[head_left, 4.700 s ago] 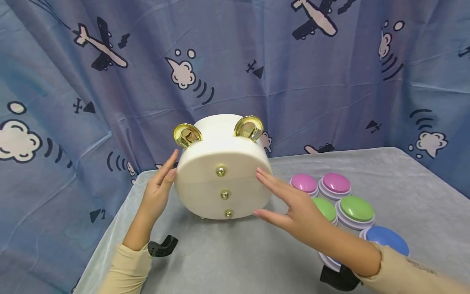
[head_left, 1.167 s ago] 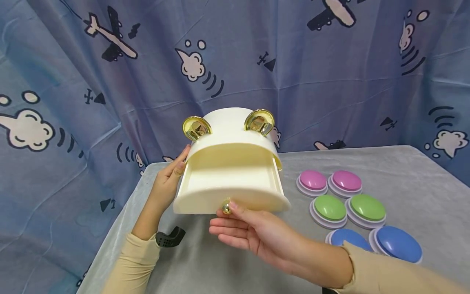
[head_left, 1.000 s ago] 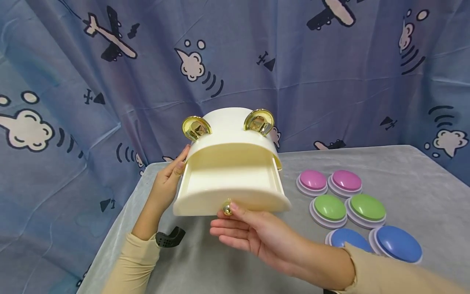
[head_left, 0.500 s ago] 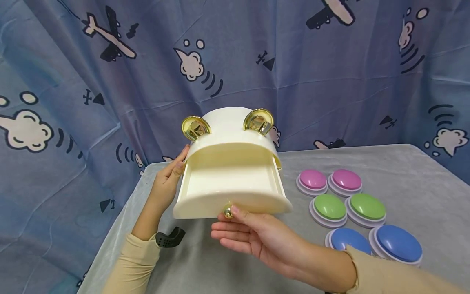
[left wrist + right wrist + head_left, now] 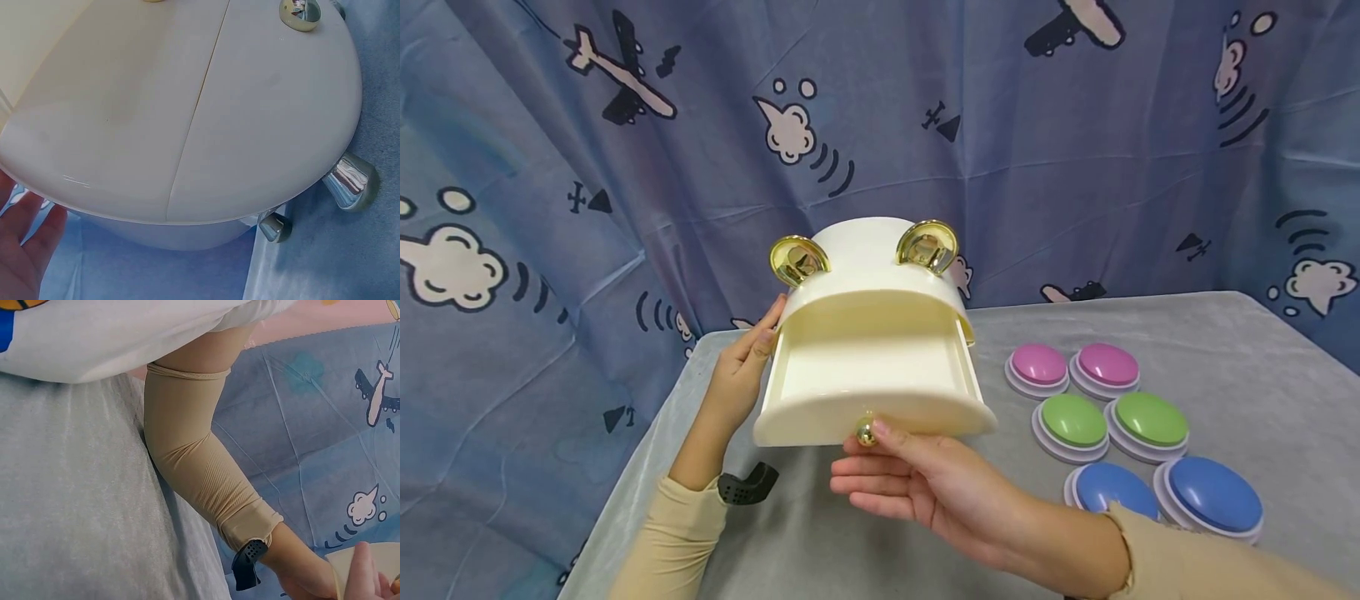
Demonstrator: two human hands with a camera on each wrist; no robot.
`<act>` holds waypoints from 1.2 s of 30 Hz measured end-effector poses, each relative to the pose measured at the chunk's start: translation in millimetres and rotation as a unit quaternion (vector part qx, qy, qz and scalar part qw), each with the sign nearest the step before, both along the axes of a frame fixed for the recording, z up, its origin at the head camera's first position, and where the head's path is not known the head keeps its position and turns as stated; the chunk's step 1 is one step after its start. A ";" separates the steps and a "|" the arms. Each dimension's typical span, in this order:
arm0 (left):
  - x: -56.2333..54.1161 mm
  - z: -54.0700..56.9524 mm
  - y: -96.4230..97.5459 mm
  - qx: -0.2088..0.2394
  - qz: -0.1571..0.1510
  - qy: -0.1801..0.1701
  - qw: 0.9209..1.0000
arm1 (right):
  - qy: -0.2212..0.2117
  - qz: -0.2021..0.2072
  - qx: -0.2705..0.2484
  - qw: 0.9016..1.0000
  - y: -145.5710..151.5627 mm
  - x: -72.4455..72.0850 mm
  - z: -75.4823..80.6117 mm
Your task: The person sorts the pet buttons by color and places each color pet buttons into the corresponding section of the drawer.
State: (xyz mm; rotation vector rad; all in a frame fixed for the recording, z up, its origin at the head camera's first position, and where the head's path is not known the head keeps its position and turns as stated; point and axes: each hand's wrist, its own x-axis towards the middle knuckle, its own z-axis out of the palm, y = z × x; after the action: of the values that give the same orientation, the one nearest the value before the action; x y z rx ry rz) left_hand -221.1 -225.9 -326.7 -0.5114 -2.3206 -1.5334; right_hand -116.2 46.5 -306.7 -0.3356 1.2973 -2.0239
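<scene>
Top drawer (image 5: 868, 404) stood pulled out, lower drawers (image 5: 269, 119) closed. Right hand (image 5: 932, 479) pinched the knob (image 5: 866, 434); straight-fingered left hand (image 5: 737, 375) touched the box (image 5: 865, 254).

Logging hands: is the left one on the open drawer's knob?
No, the right hand pinches the knob; the left hand touches the box.

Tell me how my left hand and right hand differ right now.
Your left hand rests against the side of the white box, while your right hand is in front, at the open drawer. The left hand's fingers extend; the right hand's thumb and forefinger pinch the drawer's gold knob. Both arms wear beige sleeves.
</scene>
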 end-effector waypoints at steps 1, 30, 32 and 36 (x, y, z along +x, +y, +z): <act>0.0 -0.1 0.2 -0.001 0.001 0.000 1.000 | 0.004 0.007 0.004 1.000 0.9 1.7 0.2; 3.3 3.0 1.3 -0.010 0.005 0.011 1.000 | 0.297 -0.291 0.109 0.903 103.3 -36.9 59.5; 2.9 2.4 1.4 -0.008 0.006 0.007 1.000 | 0.276 -0.308 0.183 0.892 110.3 -48.7 59.1; 2.3 1.7 2.2 -0.009 0.008 0.003 1.000 | 0.234 -0.299 0.300 0.875 127.3 -75.0 49.9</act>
State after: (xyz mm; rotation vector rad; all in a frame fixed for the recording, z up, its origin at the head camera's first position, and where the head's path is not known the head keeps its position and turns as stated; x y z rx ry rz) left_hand -218.7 -223.7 -325.0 -0.4990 -2.3302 -1.5027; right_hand -191.2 173.8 -256.8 -0.1311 2.5018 -1.9151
